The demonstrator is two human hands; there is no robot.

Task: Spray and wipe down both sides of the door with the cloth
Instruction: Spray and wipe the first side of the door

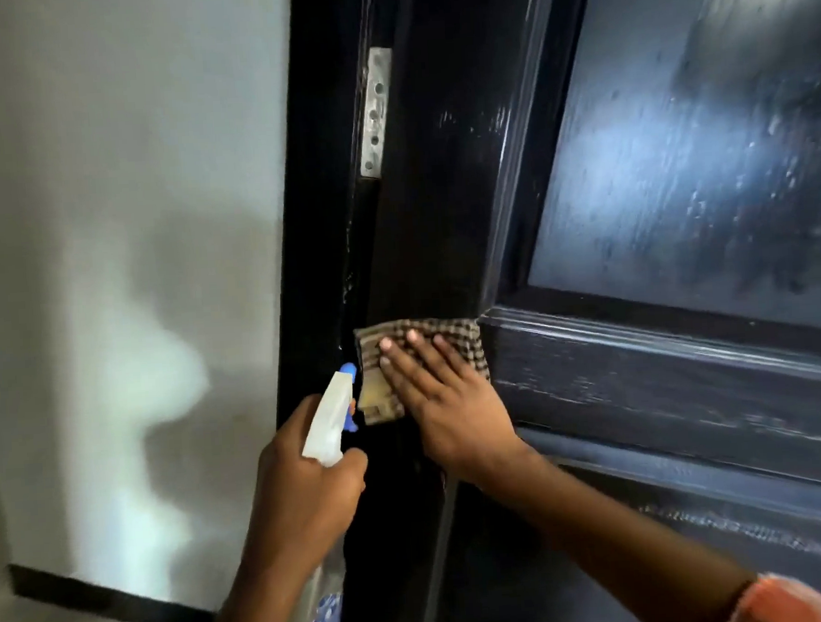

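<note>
**Checked cloth flat on door stile: wipe step in hand**

Fingers (pixel 412 337) of the right hand (pixel 445 400): straight, slightly spread, pressed flat. Nothing is pinched; the palm and pads bear on the cloth (pixel 453 328).

Cloth: woven, brown-and-cream check, folded to a pad with a plainer tan patch at its lower left corner. It lies on the door (pixel 668 391), well below the metal plate (pixel 376 113) and a little to its right.

Left hand (pixel 309 490): fingers curled round the neck of the spray bottle (pixel 328 412). White translucent plastic head, blue nozzle and trigger. It sits below the plate, just left of the cloth, nozzle up toward the door's edge. Cannot tell whether the trigger is being squeezed.

Door: dark gloss finish with visible grain and stepped mouldings. The recessed panel (pixel 677 150), right of the plate, shows droplets and smeared streaks, so it reads as wet. The plate is dull metal, oblong, with a row of holes.

Wall (pixel 103 185), left of the plate: pale, matt.

Judgement: wiping is under way on this face, with spray already on the panel. The next move likely calls for firm flat strokes from the stile across the wet panel and into the moulding grooves. The other face remains, as far as can be judged.
</note>
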